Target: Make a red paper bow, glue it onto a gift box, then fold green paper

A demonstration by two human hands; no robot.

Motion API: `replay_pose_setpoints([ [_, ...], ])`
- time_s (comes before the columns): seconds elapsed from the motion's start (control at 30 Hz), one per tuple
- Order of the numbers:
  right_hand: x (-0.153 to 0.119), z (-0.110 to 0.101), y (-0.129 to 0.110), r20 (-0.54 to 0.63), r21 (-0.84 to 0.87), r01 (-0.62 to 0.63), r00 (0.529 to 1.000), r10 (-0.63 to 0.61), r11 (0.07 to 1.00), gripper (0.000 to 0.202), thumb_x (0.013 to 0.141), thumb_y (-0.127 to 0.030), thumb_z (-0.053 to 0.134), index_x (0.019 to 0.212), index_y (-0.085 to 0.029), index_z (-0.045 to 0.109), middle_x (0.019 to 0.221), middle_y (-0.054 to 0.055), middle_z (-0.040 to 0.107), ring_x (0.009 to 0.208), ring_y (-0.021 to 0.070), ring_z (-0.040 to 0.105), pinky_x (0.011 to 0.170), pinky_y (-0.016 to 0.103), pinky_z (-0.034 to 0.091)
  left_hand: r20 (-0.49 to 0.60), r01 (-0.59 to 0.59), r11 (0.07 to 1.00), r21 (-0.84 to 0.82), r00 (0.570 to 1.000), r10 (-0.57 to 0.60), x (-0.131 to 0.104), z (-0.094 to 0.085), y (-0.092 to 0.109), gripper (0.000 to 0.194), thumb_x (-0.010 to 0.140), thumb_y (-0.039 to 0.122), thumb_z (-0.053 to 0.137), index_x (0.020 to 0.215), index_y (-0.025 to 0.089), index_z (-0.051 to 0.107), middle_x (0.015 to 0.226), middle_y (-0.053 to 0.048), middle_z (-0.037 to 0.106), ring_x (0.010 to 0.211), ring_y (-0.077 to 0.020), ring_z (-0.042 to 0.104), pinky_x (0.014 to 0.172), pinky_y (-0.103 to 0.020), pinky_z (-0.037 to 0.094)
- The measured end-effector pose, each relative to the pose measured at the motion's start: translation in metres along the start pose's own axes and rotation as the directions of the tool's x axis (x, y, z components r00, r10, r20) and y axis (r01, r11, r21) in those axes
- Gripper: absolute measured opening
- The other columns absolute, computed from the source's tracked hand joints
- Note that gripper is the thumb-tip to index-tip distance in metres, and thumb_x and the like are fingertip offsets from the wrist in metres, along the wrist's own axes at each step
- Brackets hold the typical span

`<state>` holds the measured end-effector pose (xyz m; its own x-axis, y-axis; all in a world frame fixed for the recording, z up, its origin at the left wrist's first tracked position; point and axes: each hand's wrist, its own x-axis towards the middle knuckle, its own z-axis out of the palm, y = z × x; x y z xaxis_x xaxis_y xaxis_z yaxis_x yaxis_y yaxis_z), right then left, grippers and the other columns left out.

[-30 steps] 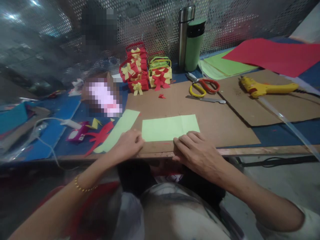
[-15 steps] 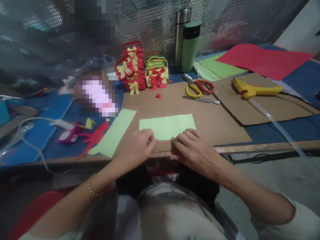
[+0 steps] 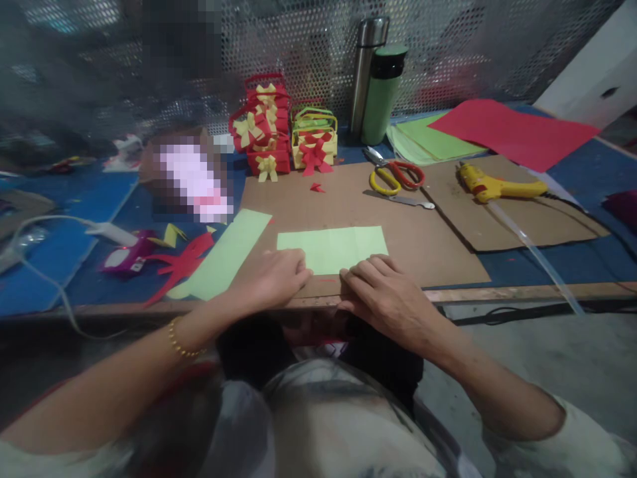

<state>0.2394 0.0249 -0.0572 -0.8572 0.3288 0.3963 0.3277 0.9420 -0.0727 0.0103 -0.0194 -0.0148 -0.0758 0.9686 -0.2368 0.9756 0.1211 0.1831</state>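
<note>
A light green paper strip [image 3: 331,249] with faint upright creases lies on the brown cardboard in front of me. At its near left corner my left hand [image 3: 279,271] is closed, fingers curled onto the paper's edge. My right hand [image 3: 375,285] grips the near right corner, its fingers bent over the edge and the thumb below. Left of my left hand rests another light green strip [image 3: 229,255], lying at a slant. Beside that are a red paper bow piece [image 3: 186,259] and a folded yellow scrap [image 3: 170,236].
Beyond the paper lie scissors [image 3: 393,174] and a knife blade [image 3: 398,199]. A yellow glue gun [image 3: 497,186] sits on cardboard at right. Small red paper baskets [image 3: 269,159], yellow ones [image 3: 314,149] and a green flask [image 3: 382,96] stand at the back. A purple device [image 3: 127,255] with a cable is left.
The view has shifted slightly. Both hands stay at the strip's near corners, and the strip keeps its place on the cardboard.
</note>
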Motion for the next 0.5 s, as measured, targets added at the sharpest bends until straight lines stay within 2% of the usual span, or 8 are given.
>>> replay_pose_setpoints([
  [0.13, 0.000, -0.005, 0.006, 0.033, 0.081, -0.022, 0.999, 0.019, 0.997, 0.026, 0.103, -0.037, 0.056, 0.109, -0.015, 0.067, 0.095, 0.009, 0.066, 0.090, 0.0233, 0.054, 0.084, 0.038, 0.040, 0.026, -0.013, 1.000, -0.001, 1.000, 0.013, 0.000, -0.003, 0.001, 0.019, 0.091, 0.029, 0.050, 0.074, 0.024, 0.056, 0.073, -0.004, 0.067, 0.065, -0.0223, 0.054, 0.059, -0.034, 0.026],
  [0.27, 0.006, -0.011, 0.010, 0.026, 0.126, -0.040, 0.999, 0.037, 0.991, 0.026, 0.105, -0.033, 0.052, 0.098, -0.017, 0.072, 0.087, 0.006, 0.065, 0.085, 0.0199, 0.055, 0.084, 0.036, 0.037, 0.027, -0.049, 0.996, 0.077, 0.999, 0.047, 0.000, -0.005, 0.006, 0.021, 0.096, 0.036, 0.051, 0.083, 0.023, 0.060, 0.075, -0.006, 0.068, 0.069, -0.0248, 0.058, 0.061, -0.034, 0.028],
  [0.37, 0.012, -0.011, 0.009, 0.014, 0.070, -0.090, 0.996, 0.089, 0.993, 0.029, 0.105, -0.031, 0.052, 0.088, -0.019, 0.073, 0.084, 0.006, 0.063, 0.083, 0.0198, 0.053, 0.081, 0.036, 0.034, 0.018, -0.094, 0.987, 0.128, 0.996, 0.093, 0.001, -0.006, 0.007, 0.027, 0.098, 0.041, 0.052, 0.081, 0.022, 0.062, 0.074, -0.007, 0.068, 0.072, -0.0265, 0.061, 0.063, -0.034, 0.029],
  [0.5, 0.023, -0.007, 0.004, -0.002, -0.093, -0.181, 0.983, 0.181, 0.979, 0.033, 0.102, -0.026, 0.055, 0.073, -0.018, 0.068, 0.077, 0.006, 0.060, 0.078, 0.0205, 0.051, 0.073, 0.034, 0.032, 0.008, -0.155, 0.980, 0.127, 0.988, 0.155, 0.003, -0.008, 0.004, 0.030, 0.099, 0.042, 0.055, 0.081, 0.021, 0.065, 0.076, -0.008, 0.070, 0.076, -0.0272, 0.065, 0.064, -0.033, 0.032],
])
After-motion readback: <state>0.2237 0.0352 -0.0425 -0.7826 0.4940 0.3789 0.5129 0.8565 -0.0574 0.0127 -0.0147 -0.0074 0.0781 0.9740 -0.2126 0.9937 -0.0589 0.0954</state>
